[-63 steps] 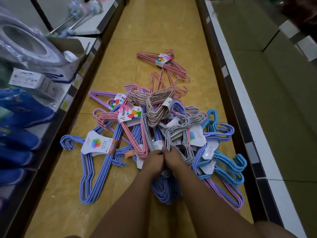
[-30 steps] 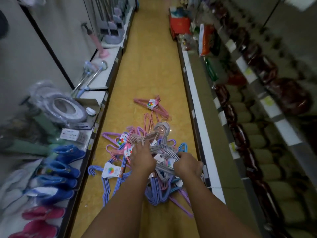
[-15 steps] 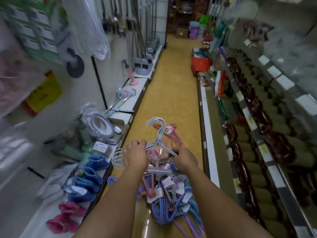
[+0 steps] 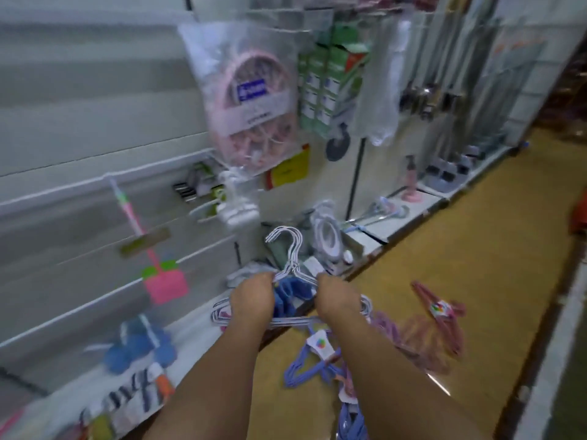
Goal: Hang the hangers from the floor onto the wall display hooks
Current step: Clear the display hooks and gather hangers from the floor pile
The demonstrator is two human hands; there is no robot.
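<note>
- The bundle of white hangers (image 4: 293,274) is a stack of thin wire-like frames, white with fine dark striping, their hooks nested together and curling up toward 11 o'clock; it is held in the air near the middle of the view, in front of the wall.
- The left hand (image 4: 252,296) curls round the bundle's left shoulder and the right hand (image 4: 338,296) curls round its right shoulder — both fists tight on the wires, knuckles toward the camera.
- On the yellow floor (image 4: 476,265) lie more hangers: a blue bundle (image 4: 306,366) at 6 o'clock from the hands and a pink bundle (image 4: 440,315) at 4 o'clock, each with a white card tag bearing a multicoloured round mark (no lettering can be read).
- The slatted wall panel (image 4: 79,115) fills the left side, with white display rails (image 4: 95,182) running across it at 9 o'clock; a pink and green brush (image 4: 152,258) hangs there.
- At 12 o'clock a bagged pink round rack (image 4: 251,100) hangs with a blue label — its writing is too blurred to read.
- The low white shelf edge (image 4: 197,319) runs just under the hands; open floor stretches away toward 2 o'clock.
</note>
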